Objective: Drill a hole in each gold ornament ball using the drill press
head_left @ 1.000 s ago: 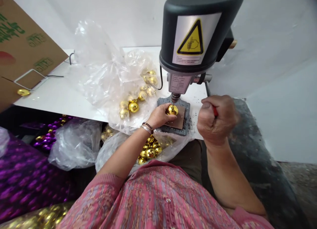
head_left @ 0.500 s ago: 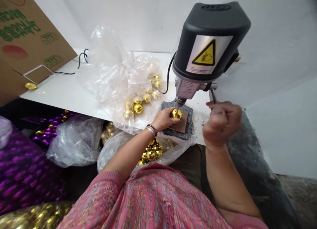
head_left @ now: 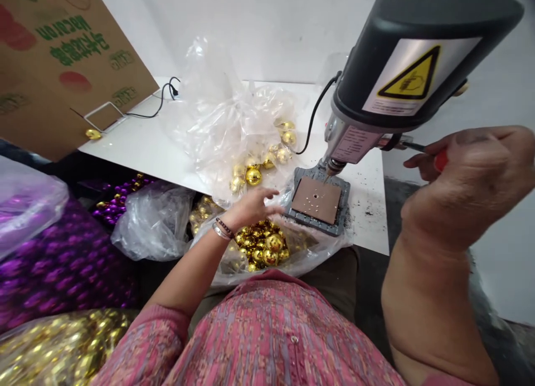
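My left hand (head_left: 251, 209) is empty, its fingers stretched out and apart. Just below it lies a heap of shiny gold disco balls (head_left: 267, 247) in a clear plastic bag on my lap. My right hand (head_left: 472, 180) is closed round the feed handle (head_left: 416, 147) of the drill press (head_left: 405, 68); a bit of red shows between the fingers. Under the drill chuck (head_left: 334, 166), a brown board (head_left: 317, 199) with a small hole and scattered gold specks rests on the grey base (head_left: 343, 224). No ball sits on the board.
On the white table (head_left: 134, 155), more gold balls (head_left: 253, 176) lie by a crumpled clear bag (head_left: 217, 124). A cardboard box (head_left: 79, 68) stands at the left, near a black cord (head_left: 154, 110). Bags of purple balls (head_left: 50, 258) and gold balls (head_left: 62, 347) fill the lower left.
The gold ball that my left hand held under the drill is gone from the board. That hand has moved left, opened and is now over the bag; my right hand stays on the handle.
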Action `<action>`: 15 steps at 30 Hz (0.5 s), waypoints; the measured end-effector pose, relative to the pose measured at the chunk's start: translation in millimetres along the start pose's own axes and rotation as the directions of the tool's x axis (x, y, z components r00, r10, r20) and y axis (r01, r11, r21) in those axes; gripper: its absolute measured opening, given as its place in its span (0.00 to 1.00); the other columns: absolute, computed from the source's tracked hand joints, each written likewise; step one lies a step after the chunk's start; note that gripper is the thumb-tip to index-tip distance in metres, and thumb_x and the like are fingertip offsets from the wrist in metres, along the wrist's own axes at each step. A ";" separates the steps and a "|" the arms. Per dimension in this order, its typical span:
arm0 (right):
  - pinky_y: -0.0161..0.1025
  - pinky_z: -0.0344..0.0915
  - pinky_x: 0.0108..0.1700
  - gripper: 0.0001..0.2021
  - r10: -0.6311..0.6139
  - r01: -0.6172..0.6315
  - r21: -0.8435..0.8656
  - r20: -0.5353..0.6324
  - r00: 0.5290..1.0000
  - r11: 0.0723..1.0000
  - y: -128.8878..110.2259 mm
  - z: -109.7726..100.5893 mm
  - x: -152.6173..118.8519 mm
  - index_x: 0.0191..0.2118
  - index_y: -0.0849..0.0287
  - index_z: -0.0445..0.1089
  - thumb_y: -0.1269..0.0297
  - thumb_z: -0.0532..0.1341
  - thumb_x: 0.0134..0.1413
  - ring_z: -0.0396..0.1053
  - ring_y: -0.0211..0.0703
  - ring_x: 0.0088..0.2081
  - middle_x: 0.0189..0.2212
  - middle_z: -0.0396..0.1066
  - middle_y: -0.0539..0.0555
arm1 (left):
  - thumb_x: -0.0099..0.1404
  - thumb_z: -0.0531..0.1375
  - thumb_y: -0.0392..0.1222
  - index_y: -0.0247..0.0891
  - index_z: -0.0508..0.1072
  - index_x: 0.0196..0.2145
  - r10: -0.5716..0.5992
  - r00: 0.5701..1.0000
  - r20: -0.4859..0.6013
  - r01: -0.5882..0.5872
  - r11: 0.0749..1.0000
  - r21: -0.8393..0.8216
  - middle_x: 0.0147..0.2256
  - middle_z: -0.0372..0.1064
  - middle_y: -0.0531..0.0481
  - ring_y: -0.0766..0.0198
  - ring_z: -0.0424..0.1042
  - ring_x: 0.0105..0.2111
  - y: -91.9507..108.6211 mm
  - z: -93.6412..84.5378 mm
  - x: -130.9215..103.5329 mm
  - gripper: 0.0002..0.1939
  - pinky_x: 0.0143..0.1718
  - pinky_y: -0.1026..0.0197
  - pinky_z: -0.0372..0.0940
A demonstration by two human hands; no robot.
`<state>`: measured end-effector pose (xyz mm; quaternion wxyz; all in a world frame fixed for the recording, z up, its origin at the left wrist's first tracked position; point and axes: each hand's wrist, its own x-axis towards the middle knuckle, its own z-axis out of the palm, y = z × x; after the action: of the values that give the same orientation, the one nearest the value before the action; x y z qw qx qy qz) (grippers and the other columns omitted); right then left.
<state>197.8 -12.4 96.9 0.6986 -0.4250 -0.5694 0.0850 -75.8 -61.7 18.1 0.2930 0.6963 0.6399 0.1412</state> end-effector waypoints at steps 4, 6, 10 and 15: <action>0.34 0.56 0.31 0.17 -0.010 0.010 -0.043 -0.013 1.000 0.999 -2.7 -1.3 -1.2 0.27 0.61 0.57 0.56 0.53 0.64 0.62 0.26 0.23 0.22 0.58 0.46 | 0.76 0.55 0.31 0.35 0.80 0.61 -0.220 0.917 -0.332 0.277 0.951 0.136 0.61 0.78 0.33 0.48 0.78 0.59 -13.7 -13.6 24.4 0.22 0.62 0.51 0.70; 0.35 0.57 0.32 0.17 -0.001 0.000 -0.069 -0.010 1.000 0.998 -3.4 -3.0 -3.0 0.26 0.61 0.58 0.57 0.54 0.63 0.61 0.27 0.23 0.22 0.58 0.47 | 0.73 0.57 0.30 0.39 0.78 0.63 -0.244 0.911 -0.332 0.320 0.926 0.198 0.65 0.74 0.35 0.45 0.77 0.61 -17.4 -16.8 34.8 0.25 0.61 0.50 0.70; 0.37 0.63 0.37 0.13 0.029 -0.030 -0.101 -0.016 0.999 0.994 -2.2 -5.5 -9.2 0.30 0.62 0.65 0.61 0.53 0.64 0.64 0.28 0.26 0.24 0.63 0.48 | 0.71 0.60 0.32 0.45 0.75 0.66 -0.235 0.940 -0.246 0.307 0.897 0.318 0.68 0.71 0.37 0.42 0.77 0.61 -19.2 -17.4 45.8 0.27 0.56 0.49 0.71; 0.36 0.64 0.40 0.13 0.003 -0.004 -0.106 -0.012 1.000 0.994 -0.9 -6.9 -14.4 0.32 0.63 0.68 0.62 0.53 0.66 0.65 0.27 0.29 0.25 0.64 0.49 | 0.68 0.64 0.34 0.40 0.75 0.60 -0.217 0.952 -0.218 0.292 0.860 0.418 0.60 0.77 0.33 0.40 0.78 0.58 -16.3 -12.0 47.8 0.24 0.56 0.47 0.70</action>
<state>198.7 -25.1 87.2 0.6785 -0.4627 -0.5681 0.0533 -89.2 -12.3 9.5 0.0885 0.6400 0.7632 0.0076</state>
